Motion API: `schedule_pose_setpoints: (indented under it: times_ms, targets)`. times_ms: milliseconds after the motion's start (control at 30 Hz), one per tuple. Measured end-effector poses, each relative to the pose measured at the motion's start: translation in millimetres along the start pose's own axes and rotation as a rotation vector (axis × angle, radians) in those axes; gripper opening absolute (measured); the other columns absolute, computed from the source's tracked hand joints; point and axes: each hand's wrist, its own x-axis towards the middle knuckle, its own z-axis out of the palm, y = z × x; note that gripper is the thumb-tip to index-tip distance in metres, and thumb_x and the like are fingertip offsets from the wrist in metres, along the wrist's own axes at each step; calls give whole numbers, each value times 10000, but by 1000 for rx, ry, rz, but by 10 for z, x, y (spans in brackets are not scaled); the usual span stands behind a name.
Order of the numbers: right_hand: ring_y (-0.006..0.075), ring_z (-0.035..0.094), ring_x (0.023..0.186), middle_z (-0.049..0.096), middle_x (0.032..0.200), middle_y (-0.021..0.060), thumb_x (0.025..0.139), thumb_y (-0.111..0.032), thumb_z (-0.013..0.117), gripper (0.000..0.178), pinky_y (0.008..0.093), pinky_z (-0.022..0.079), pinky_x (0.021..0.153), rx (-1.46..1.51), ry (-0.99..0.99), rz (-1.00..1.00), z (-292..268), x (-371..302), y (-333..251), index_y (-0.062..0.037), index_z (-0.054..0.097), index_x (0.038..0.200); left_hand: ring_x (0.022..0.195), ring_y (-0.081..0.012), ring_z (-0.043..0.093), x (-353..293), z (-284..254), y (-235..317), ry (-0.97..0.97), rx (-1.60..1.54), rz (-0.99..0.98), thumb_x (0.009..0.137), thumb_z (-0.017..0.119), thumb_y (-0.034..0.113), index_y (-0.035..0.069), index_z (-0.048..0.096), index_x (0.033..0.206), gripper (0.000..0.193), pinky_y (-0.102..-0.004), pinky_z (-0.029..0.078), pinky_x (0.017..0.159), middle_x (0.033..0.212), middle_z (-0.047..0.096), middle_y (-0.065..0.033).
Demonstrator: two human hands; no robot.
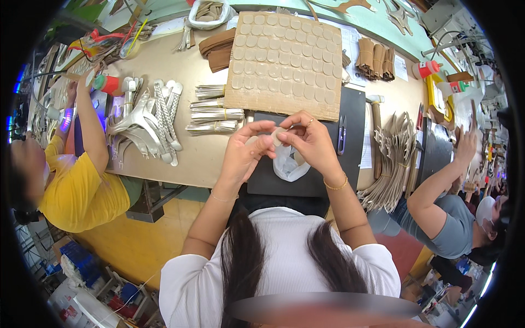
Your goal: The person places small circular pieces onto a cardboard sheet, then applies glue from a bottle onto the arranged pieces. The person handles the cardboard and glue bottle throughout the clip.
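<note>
My left hand (pixel 246 152) and my right hand (pixel 313 146) meet over the black mat (pixel 322 183). Between their fingertips is a small, flat beige oval piece (pixel 278 136), pinched from both sides. Just under the fingers lies a white translucent plastic bag (pixel 291 170), its contents partly hidden by my right hand. Beyond my hands rests a cardboard sheet (pixel 273 105), covered in rows of similar beige oval pieces (pixel 281 57).
Paper-banded bundles of strips (pixel 216 115) lie left of the cardboard, with white straps (pixel 145 123) farther left. A slim purple-grey tool (pixel 342 135), a hammer (pixel 377 136) and a beige strap bundle (pixel 395 156) lie right. Co-workers sit on both sides.
</note>
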Motion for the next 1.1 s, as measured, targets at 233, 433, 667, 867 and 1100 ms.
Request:
schedule_pose_setpoints:
  times_ms: [233,433,667,867,1100]
  targets:
    - [106,619,712,562,909,56,852,-84,659,244,223,534,633,632,-94,177,92,-119,-7,-12,531,1046,750,-144,589,-73,34,122,-144,434,246,792,704,75,-5,614,1141,369,-216,515,554,1088,513,-116]
    - [150,609,779,593,922,75,819,-54,670,242,251,506,675,-103,200,-300,300,-171,-37,-34,672,1060,752,-127,584,-77,11,99,-99,242,259,792,684,5,36,637,1137,350,-228,525,599,1050,540,-85]
    - [172,617,740,603,872,89,763,1,694,201,259,499,633,-392,302,-450,380,-164,-69,-26,687,962,754,-139,598,-87,-22,59,-43,203,264,780,685,-24,14,639,1094,320,-242,540,597,1001,544,-85]
    - [154,621,697,605,842,87,783,-1,677,123,238,490,606,-389,250,-453,402,-81,-20,-1,661,905,676,-137,597,-69,-30,-16,59,143,286,785,692,-15,-1,616,971,201,-242,526,545,872,589,-83]
    - [116,642,739,629,850,50,872,-43,617,160,205,495,623,1,252,-98,404,232,180,29,578,1008,630,-117,599,111,-374,226,282,293,244,826,678,51,-38,611,959,173,-225,502,504,809,625,-90]
